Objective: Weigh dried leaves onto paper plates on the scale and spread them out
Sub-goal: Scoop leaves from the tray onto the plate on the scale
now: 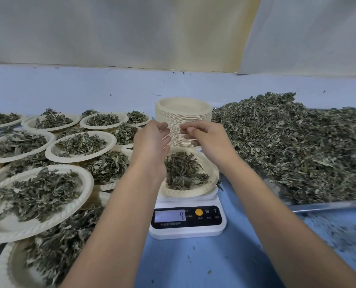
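Blue table cover (193, 265) lies under both bare forearms, which reach forward side by side and meet above the white digital scale (187, 230). The left hand (152, 142) is raised with its palm turned inward, its fingers loosely bent and apart, with nothing visible in them. The right hand (207, 137) faces it at the same height, just beside it, with its fingers curled down toward the thumb. A dark speck shows at the tips, but I cannot tell whether they pinch a leaf.

Below and between the hands a paper plate (193, 193) sits on the scale, whose display reads 9. The dried leaves (183, 171) on it are grey-green and crumpled, heaped about the middle, with bare rim showing on the near and right sides.

Behind the hands stands a tall stack of empty plates (183, 110). Filled plates (38, 196) crowd the left, overlapping, right up to the scale. On the right a large loose leaf pile (287, 146) fills a metal tray (328, 206), whose edge lies near the scale. Open cover shows in front of the scale, strewn with leaf crumbs
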Demonstrator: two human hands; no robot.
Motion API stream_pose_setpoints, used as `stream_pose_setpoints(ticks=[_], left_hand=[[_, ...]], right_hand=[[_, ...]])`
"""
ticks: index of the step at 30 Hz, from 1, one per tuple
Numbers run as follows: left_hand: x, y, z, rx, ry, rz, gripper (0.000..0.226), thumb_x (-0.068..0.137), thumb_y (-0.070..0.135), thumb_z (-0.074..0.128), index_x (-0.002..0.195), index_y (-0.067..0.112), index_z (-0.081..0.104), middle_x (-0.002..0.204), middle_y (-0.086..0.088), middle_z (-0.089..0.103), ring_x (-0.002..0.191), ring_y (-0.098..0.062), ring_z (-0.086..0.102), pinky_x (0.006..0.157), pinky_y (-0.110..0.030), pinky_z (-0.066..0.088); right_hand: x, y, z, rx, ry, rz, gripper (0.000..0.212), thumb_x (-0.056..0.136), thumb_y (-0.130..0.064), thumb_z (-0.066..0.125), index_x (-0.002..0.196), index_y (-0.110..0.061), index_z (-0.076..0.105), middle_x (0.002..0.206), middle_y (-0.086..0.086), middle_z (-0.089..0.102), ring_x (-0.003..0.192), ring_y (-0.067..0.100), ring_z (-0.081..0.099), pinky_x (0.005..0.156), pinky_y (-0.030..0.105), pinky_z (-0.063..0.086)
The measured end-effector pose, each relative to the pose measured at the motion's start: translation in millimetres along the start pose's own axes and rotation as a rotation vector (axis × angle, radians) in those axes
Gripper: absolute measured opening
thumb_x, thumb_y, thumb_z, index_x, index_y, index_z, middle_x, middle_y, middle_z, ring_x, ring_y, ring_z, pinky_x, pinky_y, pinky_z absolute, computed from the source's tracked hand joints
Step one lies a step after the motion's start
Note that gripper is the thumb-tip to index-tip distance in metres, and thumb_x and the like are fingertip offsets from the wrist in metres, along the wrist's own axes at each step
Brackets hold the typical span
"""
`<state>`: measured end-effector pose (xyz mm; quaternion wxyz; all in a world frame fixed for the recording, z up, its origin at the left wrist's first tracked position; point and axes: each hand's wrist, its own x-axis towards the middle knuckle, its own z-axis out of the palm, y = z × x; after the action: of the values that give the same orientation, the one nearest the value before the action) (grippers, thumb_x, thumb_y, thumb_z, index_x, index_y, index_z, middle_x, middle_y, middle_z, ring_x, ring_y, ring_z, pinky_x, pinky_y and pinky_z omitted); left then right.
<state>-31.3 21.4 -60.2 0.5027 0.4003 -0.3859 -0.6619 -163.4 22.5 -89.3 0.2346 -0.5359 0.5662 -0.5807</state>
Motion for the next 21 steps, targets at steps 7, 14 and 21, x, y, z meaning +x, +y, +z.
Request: stream_pose_setpoints(ticks=[7, 14, 21], left_hand=[[-8.2, -17.8, 28.5, 0.067, -0.130, 0.001, 0.026, 0.096, 0.011, 0.038, 0.096, 0.004, 0.063, 0.108, -0.012, 0.067, 0.105, -0.021, 0.063, 0.093, -0.029, 0.049], [-7.2, -30.7, 66.2, 0.081, -0.165, -0.006, 0.021, 0.095, 0.008, 0.044, 0.101, 0.002, 0.063, 0.111, -0.013, 0.065, 0.105, -0.022, 0.063, 0.088, -0.026, 0.048], [-4.3, -43.1, 84.4, 0.093, -0.197, -0.004, 0.026, 0.095, 0.008, 0.045, 0.111, 0.001, 0.064, 0.110, -0.011, 0.066, 0.103, -0.021, 0.063, 0.093, -0.028, 0.048]], right_hand=[[9.3, 32.2, -50.1, -0.355, 0.160, 0.070, 0.018, 0.093, -0.008, 0.055, 0.099, -0.012, 0.072, 0.076, -0.006, 0.069, 0.045, 0.000, 0.054, 0.058, 0.017, 0.050], [19.3, 65.5, -109.9, -0.918, 0.281, 0.325, 0.028, 0.097, -0.018, 0.048, 0.117, -0.008, 0.064, 0.114, 0.014, 0.066, 0.101, 0.030, 0.060, 0.082, 0.031, 0.047], [21.7, 94.8, -103.4, -0.973, 0.015, 0.651, 0.048, 0.099, -0.023, 0.038, 0.142, -0.002, 0.035, 0.154, 0.020, 0.022, 0.143, 0.034, 0.018, 0.116, 0.042, 0.018]])
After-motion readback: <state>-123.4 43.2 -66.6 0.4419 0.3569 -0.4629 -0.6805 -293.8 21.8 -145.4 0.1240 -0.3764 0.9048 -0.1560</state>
